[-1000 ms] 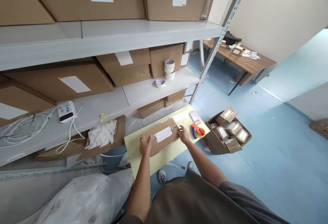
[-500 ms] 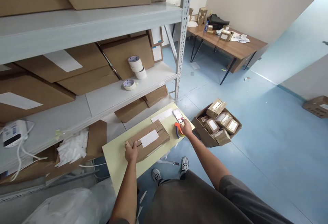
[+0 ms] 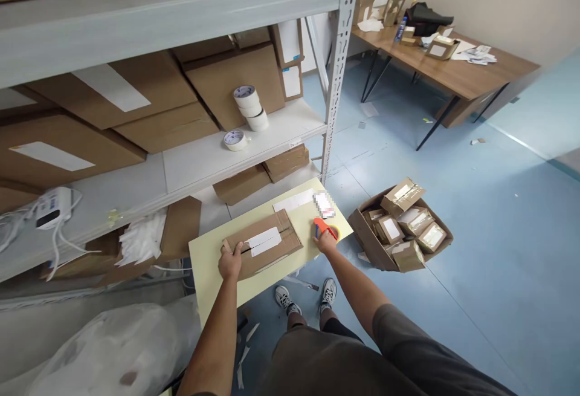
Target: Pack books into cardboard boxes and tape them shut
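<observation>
Apparently our carton (image 3: 268,259) lies closed, white label (image 3: 265,241) on top, near the frame's lower centre; our left hand (image 3: 230,261) rests half-spread on its end, grip unclear; our right hand (image 3: 325,241) curls round the orange dispenser (image 3: 321,225); any taping left, we cannot tell.

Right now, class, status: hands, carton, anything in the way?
Left hand on left end of carton; right hand at orange tape dispenser. Carton flat, label up. Possible obstruction: pixelated item beyond dispenser.
</observation>
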{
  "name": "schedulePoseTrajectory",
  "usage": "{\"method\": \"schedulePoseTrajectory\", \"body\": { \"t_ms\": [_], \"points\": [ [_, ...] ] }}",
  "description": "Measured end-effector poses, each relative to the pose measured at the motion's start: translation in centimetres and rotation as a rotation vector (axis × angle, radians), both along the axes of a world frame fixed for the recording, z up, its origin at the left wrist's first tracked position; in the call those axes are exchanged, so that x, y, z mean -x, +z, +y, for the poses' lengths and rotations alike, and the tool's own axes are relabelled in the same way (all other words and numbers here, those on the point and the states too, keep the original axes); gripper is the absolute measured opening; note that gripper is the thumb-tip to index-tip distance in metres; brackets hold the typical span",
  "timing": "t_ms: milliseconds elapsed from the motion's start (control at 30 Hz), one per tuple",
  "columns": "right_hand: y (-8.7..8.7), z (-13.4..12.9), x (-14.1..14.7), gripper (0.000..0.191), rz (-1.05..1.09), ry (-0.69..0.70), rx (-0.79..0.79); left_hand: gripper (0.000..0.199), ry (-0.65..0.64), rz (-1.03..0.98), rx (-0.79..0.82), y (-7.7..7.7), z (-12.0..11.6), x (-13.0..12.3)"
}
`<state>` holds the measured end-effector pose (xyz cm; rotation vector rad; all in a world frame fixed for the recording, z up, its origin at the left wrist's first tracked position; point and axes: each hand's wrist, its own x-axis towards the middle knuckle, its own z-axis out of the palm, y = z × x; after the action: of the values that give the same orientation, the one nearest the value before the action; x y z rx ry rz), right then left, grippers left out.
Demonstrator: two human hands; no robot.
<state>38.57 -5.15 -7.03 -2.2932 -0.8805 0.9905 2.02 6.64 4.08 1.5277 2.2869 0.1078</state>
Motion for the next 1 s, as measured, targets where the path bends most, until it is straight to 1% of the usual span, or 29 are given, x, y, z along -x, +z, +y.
{"method": "schedulePoseTrajectory", "body": {
  "t_ms": [67,100,167,233,267,333,367,433,500,567,633,667,733,800,867,933,1000],
  "points": [
    [-0.1,-0.1,-0.1,0.035,0.007,-0.039,0.032,0.083,0.001,-0.017,0.003,0.3,-0.2,-0.2],
    [0.1,-0.3,-0.2,0.033,0.009,-0.037,0.061,0.084,0.004,-0.028,0.007,0.6,-0.3,-0.3],
    [0.7,-1.3,-0.6,0.031,0.010,-0.012,0.108,0.084,0.016,-0.049,0.016,1.0,-0.5,-0.5],
    [1.7,-2.8,-1.0,0.029,-0.004,0.020,0.112,0.082,0.022,-0.068,0.014,1.3,-0.7,-0.7],
    [2.3,-3.8,-1.2,0.029,-0.011,0.031,0.073,0.081,0.024,-0.079,0.012,1.4,-0.8,-0.7],
    [3.5,-5.5,-1.3,0.032,-0.045,0.058,0.051,0.079,0.021,-0.107,0.002,1.4,-1.0,-0.9],
    [4.2,-6.1,-1.2,0.035,-0.063,0.072,0.009,0.078,0.021,-0.123,-0.001,1.4,-1.0,-0.9],
    [6.0,-6.6,-0.7,0.042,-0.085,0.101,-0.091,0.077,0.025,-0.155,-0.003,1.4,-1.1,-1.0],
    [8.2,-5.7,0.8,0.050,-0.082,0.163,-0.201,0.076,0.025,-0.189,-0.007,1.5,-1.2,-1.0],
    [10.7,-3.7,3.4,0.057,-0.067,0.268,-0.304,0.073,0.018,-0.224,-0.015,1.5,-1.4,-0.9],
    [13.1,-0.9,6.9,0.061,-0.047,0.386,-0.413,0.072,0.014,-0.258,-0.018,1.5,-1.6,-0.7],
    [14.1,0.6,8.8,0.060,-0.029,0.446,-0.440,0.072,0.019,-0.272,-0.019,1.4,-1.8,-0.6],
    [15.4,3.1,12.3,0.060,0.007,0.568,-0.441,0.072,0.032,-0.314,-0.028,1.4,-2.0,-0.4],
    [15.8,4.7,15.1,0.057,0.053,0.638,-0.401,0.071,0.039,-0.372,-0.042,1.3,-2.2,-0.3],
    [15.4,5.4,16.8,0.054,0.095,0.647,-0.357,0.068,0.040,-0.422,-0.047,1.2,-2.2,-0.3],
    [14.7,5.4,17.4,0.054,0.123,0.623,-0.342,0.067,0.047,-0.450,-0.045,1.2,-2.3,-0.3],
    [14.1,5.1,17.4,0.053,0.129,0.593,-0.360,0.069,0.052,-0.472,-0.064,1.3,-2.3,-0.3]
  ]
}}
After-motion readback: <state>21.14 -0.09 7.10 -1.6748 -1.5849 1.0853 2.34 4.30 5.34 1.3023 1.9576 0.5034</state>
